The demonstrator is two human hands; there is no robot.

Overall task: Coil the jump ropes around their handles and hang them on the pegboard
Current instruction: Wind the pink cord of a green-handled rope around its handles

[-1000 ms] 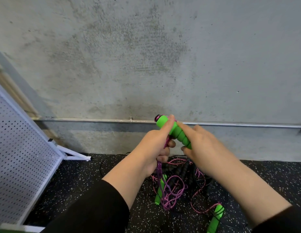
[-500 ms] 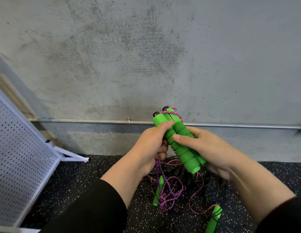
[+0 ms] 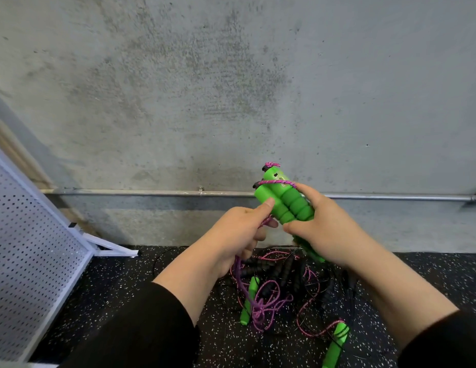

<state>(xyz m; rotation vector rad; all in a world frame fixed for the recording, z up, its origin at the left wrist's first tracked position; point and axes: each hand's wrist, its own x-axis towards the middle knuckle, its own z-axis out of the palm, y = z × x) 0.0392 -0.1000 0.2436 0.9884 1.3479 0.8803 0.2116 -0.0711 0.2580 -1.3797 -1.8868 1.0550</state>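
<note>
Pegboard stands at the far left, a white perforated panel leaning at a slant, its frame foot resting on the black speckled floor at the base of the grey concrete wall; a metal pipe runs along the wall low down, passing behind the hands. Next comes the left hand, black sleeve at the forearm, fingers curled round the purple-pink rope, thumb laid up against the nearer of the two green handles; the rope drops from that fist to a loose tangle on the floor below. The green handles are held side by side in the air in front of the wall, tilted with their tops up and to the left; one turn of rope crosses both of them near the top, and a small loop of it sits on the upper end. The right hand grips the pair from the right, thumb across the front at the lower part, index finger raised to the rope turn near the top; the handles' lower ends show just under that hand. Beneath, on the floor, lies a heap of other jump ropes: dark handles and thin black cord mixed with pink cord; a green handle lies upright in the view under the left wrist; another green handle lies further right, near the lower edge.
</note>
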